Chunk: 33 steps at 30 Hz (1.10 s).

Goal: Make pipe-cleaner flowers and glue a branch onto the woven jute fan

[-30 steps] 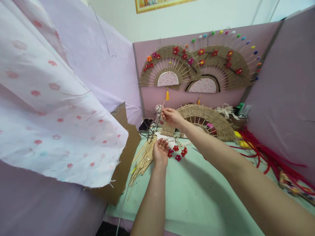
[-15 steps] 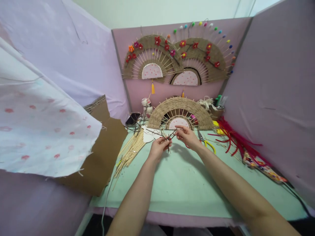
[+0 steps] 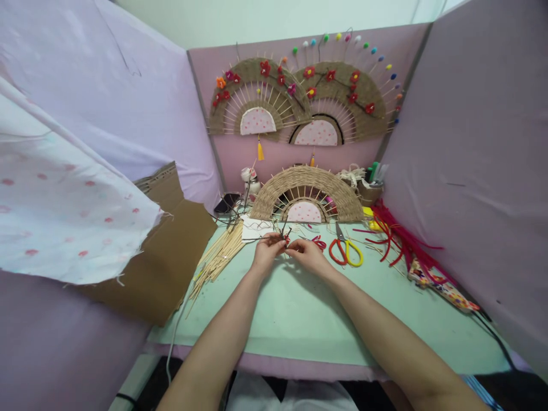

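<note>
Over the middle of the green-covered table, my left hand (image 3: 266, 254) pinches a small bundle of thin dark twigs (image 3: 284, 230), with a bit of red among them. Close against it from the right, my right hand (image 3: 309, 256) has its fingertips pressed together at the bundle's lower end; the exact grip is hidden. Just beyond the right hand lies a looped red fuzzy stem (image 3: 319, 242). Scissors (image 3: 347, 252) with one red and one yellow handle rest to the right. Behind the hands stands a woven fan (image 3: 307, 178) with a dotted half-round centre.
Thin sticks (image 3: 218, 254) lie left, by cardboard (image 3: 184, 251) and dotted cloth (image 3: 81, 222). Red fuzzy stems (image 3: 391, 234) and a patterned case (image 3: 443, 288) with a cord lie right. Flowered fans (image 3: 351, 91) hang on the back panel. A phone (image 3: 226, 202) is at back left.
My right hand has come down from the upper right twig to the lower end of the bundle, beside my left fingers. The scissors and looped red stem are now uncovered. The view has shifted slightly.
</note>
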Each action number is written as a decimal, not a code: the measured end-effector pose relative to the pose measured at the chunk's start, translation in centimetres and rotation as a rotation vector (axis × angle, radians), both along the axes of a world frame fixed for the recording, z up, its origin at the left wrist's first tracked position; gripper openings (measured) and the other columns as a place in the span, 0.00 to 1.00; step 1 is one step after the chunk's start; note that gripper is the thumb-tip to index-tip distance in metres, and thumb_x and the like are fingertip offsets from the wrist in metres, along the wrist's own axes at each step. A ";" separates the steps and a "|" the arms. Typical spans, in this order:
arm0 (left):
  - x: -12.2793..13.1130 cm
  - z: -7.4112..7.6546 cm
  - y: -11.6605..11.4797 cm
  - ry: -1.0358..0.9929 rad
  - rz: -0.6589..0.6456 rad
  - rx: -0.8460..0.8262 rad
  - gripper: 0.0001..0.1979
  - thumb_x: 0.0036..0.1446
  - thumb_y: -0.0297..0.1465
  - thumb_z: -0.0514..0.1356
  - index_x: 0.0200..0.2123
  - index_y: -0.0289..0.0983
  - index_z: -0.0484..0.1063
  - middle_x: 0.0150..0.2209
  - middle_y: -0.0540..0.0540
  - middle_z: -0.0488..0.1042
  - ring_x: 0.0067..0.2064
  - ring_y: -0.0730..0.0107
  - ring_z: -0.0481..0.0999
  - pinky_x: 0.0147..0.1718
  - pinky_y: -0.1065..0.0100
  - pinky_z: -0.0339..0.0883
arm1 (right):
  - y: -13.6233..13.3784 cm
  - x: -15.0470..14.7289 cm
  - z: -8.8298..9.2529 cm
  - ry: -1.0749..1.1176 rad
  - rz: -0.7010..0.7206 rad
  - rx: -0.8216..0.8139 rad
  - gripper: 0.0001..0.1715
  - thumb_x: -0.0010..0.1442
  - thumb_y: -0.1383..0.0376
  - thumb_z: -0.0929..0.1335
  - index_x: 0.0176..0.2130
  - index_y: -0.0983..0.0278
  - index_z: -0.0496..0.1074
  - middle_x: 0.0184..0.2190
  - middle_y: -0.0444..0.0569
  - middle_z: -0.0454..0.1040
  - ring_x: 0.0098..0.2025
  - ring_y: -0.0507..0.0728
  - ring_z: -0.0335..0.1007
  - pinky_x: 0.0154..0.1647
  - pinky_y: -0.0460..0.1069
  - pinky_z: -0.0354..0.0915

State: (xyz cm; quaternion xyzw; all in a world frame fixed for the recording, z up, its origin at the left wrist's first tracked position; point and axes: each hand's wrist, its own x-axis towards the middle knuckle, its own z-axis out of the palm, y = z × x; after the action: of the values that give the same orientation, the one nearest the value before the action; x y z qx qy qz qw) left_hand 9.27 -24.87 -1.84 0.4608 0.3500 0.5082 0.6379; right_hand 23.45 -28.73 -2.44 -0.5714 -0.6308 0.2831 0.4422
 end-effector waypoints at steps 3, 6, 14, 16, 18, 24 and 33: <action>0.1 -0.3 0.1 0.005 -0.008 0.021 0.21 0.35 0.33 0.71 0.34 0.35 0.70 0.29 0.49 0.74 0.32 0.72 0.74 0.34 0.69 0.70 | -0.1 0.0 -0.2 -0.023 -0.023 0.011 0.11 0.51 0.58 0.68 0.26 0.64 0.73 0.23 0.45 0.74 0.25 0.52 0.66 0.26 0.46 0.59; 0.1 -0.5 0.2 0.027 -0.031 0.010 0.23 0.36 0.33 0.70 0.38 0.35 0.71 0.31 0.48 0.74 0.33 0.71 0.74 0.37 0.67 0.70 | -0.2 0.0 -0.2 -0.037 -0.056 0.051 0.10 0.51 0.59 0.67 0.25 0.63 0.72 0.23 0.45 0.74 0.26 0.53 0.67 0.27 0.46 0.59; 0.1 -0.2 -0.2 0.104 -0.079 -0.026 0.23 0.41 0.36 0.69 0.42 0.35 0.72 0.38 0.41 0.76 0.33 0.71 0.76 0.34 0.69 0.68 | 0.0 0.8 0.1 -0.102 -0.250 0.095 0.09 0.50 0.60 0.66 0.25 0.62 0.72 0.23 0.46 0.75 0.26 0.54 0.69 0.30 0.47 0.61; 0.1 -0.2 -0.2 0.131 -0.079 -0.025 0.21 0.41 0.37 0.69 0.40 0.35 0.73 0.37 0.41 0.77 0.33 0.72 0.75 0.33 0.70 0.68 | 0.1 1.2 0.1 -0.114 -0.290 0.100 0.09 0.50 0.61 0.65 0.25 0.62 0.72 0.23 0.47 0.76 0.26 0.55 0.70 0.31 0.48 0.61; 0.1 -0.3 -0.1 0.142 -0.076 -0.028 0.20 0.40 0.37 0.69 0.38 0.35 0.73 0.36 0.41 0.77 0.32 0.72 0.75 0.33 0.70 0.68 | 0.3 1.6 0.2 -0.122 -0.323 0.105 0.09 0.50 0.61 0.65 0.25 0.62 0.72 0.24 0.47 0.76 0.27 0.55 0.70 0.32 0.48 0.61; 0.0 0.0 -0.2 0.164 -0.080 -0.020 0.18 0.40 0.36 0.69 0.34 0.34 0.74 0.35 0.42 0.77 0.30 0.73 0.74 0.31 0.72 0.67 | 0.7 2.8 0.3 -0.131 -0.412 0.126 0.10 0.50 0.60 0.64 0.25 0.62 0.72 0.24 0.49 0.76 0.27 0.57 0.71 0.32 0.49 0.62; -0.1 3.2 -0.2 0.276 -0.132 -0.015 0.11 0.43 0.32 0.66 0.32 0.34 0.73 0.31 0.41 0.77 0.28 0.74 0.74 0.28 0.72 0.64 | 0.8 5.1 0.8 -0.154 -0.519 0.120 0.11 0.52 0.60 0.64 0.26 0.62 0.73 0.25 0.49 0.77 0.29 0.58 0.71 0.33 0.49 0.60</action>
State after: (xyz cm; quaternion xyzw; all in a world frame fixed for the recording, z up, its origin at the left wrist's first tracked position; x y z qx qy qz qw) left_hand 9.12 -25.05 1.31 0.5437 0.4070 0.3945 0.6190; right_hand 28.55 -27.89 -1.64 -0.7065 -0.5108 0.0781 0.4836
